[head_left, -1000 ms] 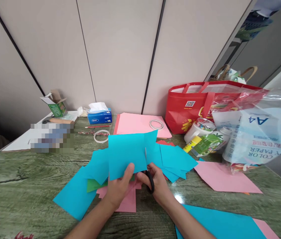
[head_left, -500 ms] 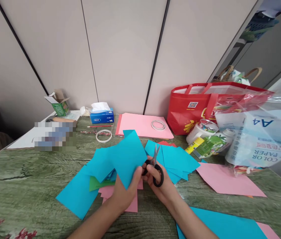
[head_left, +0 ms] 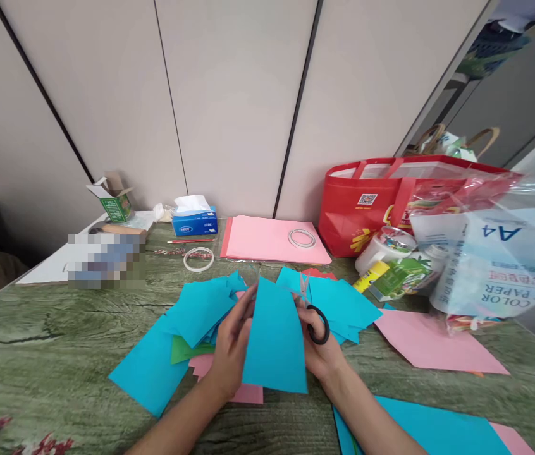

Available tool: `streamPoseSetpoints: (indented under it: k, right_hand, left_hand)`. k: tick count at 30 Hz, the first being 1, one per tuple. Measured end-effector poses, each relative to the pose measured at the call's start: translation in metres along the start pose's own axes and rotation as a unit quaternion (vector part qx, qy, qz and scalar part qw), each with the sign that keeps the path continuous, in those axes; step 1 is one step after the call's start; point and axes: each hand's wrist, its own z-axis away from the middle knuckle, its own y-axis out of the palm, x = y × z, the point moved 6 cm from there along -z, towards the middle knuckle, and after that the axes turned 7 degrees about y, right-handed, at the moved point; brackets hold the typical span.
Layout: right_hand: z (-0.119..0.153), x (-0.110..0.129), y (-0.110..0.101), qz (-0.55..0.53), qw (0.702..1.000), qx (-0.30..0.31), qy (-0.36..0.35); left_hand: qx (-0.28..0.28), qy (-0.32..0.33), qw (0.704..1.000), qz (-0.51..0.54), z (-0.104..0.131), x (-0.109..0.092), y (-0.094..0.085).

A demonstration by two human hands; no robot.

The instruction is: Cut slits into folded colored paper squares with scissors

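A blue sheet of paper (head_left: 276, 341) is held up between my hands, its wide end toward me. My left hand (head_left: 233, 341) grips its left edge, fingers partly behind it. At its right edge is my right hand (head_left: 319, 354), with black-handled scissors (head_left: 319, 325) in its fingers, the blades pointing away from me. Whether that hand also pinches the sheet is hidden. Blue pieces (head_left: 201, 308) lie left of the sheet, over green paper (head_left: 186, 349) and pink paper (head_left: 247, 394). More blue pieces (head_left: 343, 306) lie to the right.
Pink sheets (head_left: 267, 240) bear a tape roll (head_left: 302, 238) at the back. Another roll (head_left: 198, 259), a pencil (head_left: 191, 240) and a tissue box (head_left: 195, 222) stand left of them. A red bag (head_left: 357, 215), glue stick (head_left: 370, 277) and A4 paper pack (head_left: 495, 265) are at right.
The blue sheet has turned and moved right and toward me, now hanging between both hands. My left hand has shifted to its left edge, and the scissors have moved slightly right.
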Motion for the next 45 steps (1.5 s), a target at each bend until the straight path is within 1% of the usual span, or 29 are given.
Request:
streamPoseSetpoints:
  k: [2,3,4,5,7,10,11,12,14,15,16,18,20,23,25,26,28,30,33,35,36,38,41,43,45]
  right_hand:
    - [0.000,0.001,0.001,0.006,1.000,0.015,0.003]
    - [0.000,0.002,0.002,0.013,1.000,0.021,0.006]
    - [0.000,0.003,0.002,0.027,0.999,0.028,0.007]
    - [0.001,0.004,0.002,0.047,0.998,0.034,0.007]
    - [0.002,0.005,0.001,0.098,0.994,0.046,0.006]
    - [0.002,0.005,-0.002,0.149,0.987,0.058,0.008]
    - [0.002,0.004,-0.003,0.152,0.987,0.054,0.012]
    - [0.002,0.005,-0.005,0.148,0.988,0.044,0.016]
    - [0.000,0.007,-0.008,0.116,0.993,0.019,0.016]
    - [-0.001,0.008,-0.009,0.095,0.995,0.011,0.014]
    - [-0.002,0.010,-0.009,0.076,0.997,0.008,0.010]
    - [-0.004,0.010,-0.008,0.054,0.998,0.013,0.006]
    - [-0.005,0.007,-0.006,0.057,0.998,0.030,0.011]
    - [-0.003,0.000,0.001,0.087,0.994,0.068,0.000]
    - [-0.001,-0.002,0.006,0.135,0.988,0.065,-0.029]
    - [-0.001,-0.002,0.007,0.164,0.984,0.051,-0.045]
    - [-0.001,0.000,0.006,0.215,0.973,0.006,-0.081]
    - [-0.001,0.006,0.001,0.238,0.962,-0.056,-0.124]
    - [0.002,0.021,-0.016,0.245,0.931,-0.178,-0.205]
    - [0.007,0.030,-0.024,0.253,0.902,-0.243,-0.252]
    - [0.009,0.033,-0.025,0.260,0.890,-0.260,-0.270]
    - [0.012,0.036,-0.023,0.274,0.877,-0.267,-0.291]
    - [0.015,0.037,-0.018,0.281,0.871,-0.262,-0.307]
    - [0.017,0.039,-0.017,0.274,0.870,-0.263,-0.314]
    - [0.017,0.040,-0.018,0.260,0.872,-0.264,-0.319]
  left_hand:
    - [0.012,-0.030,0.994,0.103,-0.001,0.001,0.004]
    - [0.006,-0.052,0.988,0.147,-0.001,0.002,0.004]
    - [-0.004,-0.075,0.981,0.179,-0.001,0.005,0.003]
    - [-0.012,-0.097,0.977,0.189,0.000,0.006,0.002]
    - [-0.027,-0.135,0.976,0.168,0.000,0.009,-0.003]
    - [-0.090,-0.209,0.968,0.111,0.003,0.012,-0.012]
    - [-0.093,-0.228,0.964,0.104,0.003,0.012,-0.012]
    - [-0.076,-0.238,0.963,0.105,0.003,0.011,-0.009]
    - [-0.007,-0.220,0.967,0.127,-0.001,0.007,0.002]
    - [0.011,-0.198,0.971,0.136,-0.003,0.005,0.005]
    - [0.004,-0.176,0.975,0.138,-0.004,0.004,0.005]
    - [-0.073,-0.144,0.979,0.127,-0.006,0.006,-0.005]
    - [-0.145,-0.123,0.975,0.119,-0.006,0.010,-0.015]
    - [-0.198,-0.092,0.969,0.114,-0.007,0.011,-0.024]
    - [-0.211,-0.069,0.970,0.105,-0.008,0.009,-0.027]
    - [-0.207,-0.060,0.972,0.098,-0.009,0.007,-0.026]
    - [-0.181,-0.053,0.980,0.065,-0.010,0.005,-0.023]
    - [-0.157,-0.061,0.986,-0.018,-0.008,0.004,-0.022]
    - [-0.174,-0.080,0.970,-0.150,-0.003,0.005,-0.029]
    - [-0.189,-0.088,0.963,-0.171,0.000,0.005,-0.032]
    - [-0.191,-0.090,0.963,-0.168,0.001,0.006,-0.032]
    - [-0.195,-0.107,0.964,-0.146,0.001,0.007,-0.030]
    - [-0.198,-0.133,0.970,-0.044,-0.002,0.009,-0.023]
    - [-0.189,-0.165,0.968,0.018,-0.003,0.011,-0.017]
    - [-0.164,-0.199,0.966,0.028,-0.003,0.011,-0.012]
